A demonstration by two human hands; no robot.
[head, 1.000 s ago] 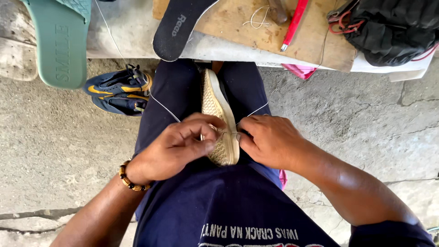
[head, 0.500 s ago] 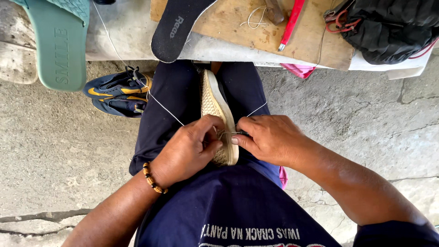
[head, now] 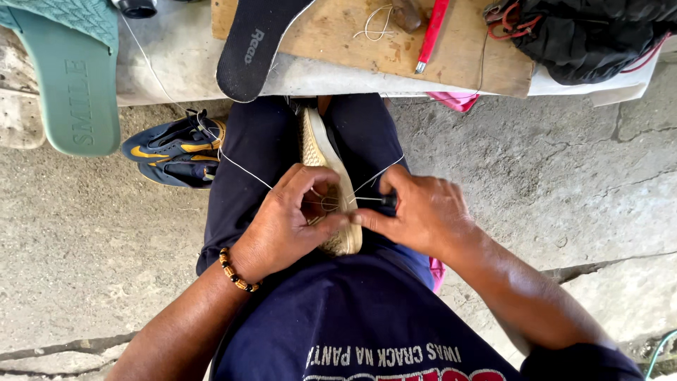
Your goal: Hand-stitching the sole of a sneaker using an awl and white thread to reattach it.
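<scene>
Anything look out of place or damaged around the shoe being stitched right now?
Nothing looks damaged. The black insole overhangs the wooden board's edge, and a navy and orange shoe lies tipped on the concrete. Both hands hold the pale shoe.

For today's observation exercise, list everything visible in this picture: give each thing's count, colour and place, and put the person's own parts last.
shoe: one, cream, sole edge up, between the knees
thread: white, running from the shoe up to the left and right
awl: one, dark handle, in the right hand
sneaker: one, navy and yellow, on the ground at left
flip-flop: one, green, top left
insole: one, black, on the board's left end
wooden board: one, brown, top
red tool: one, on the board
black bag: one, top right
bead bracelet: brown, left wrist
left hand: gripping the shoe
right hand: holding the awl
</scene>
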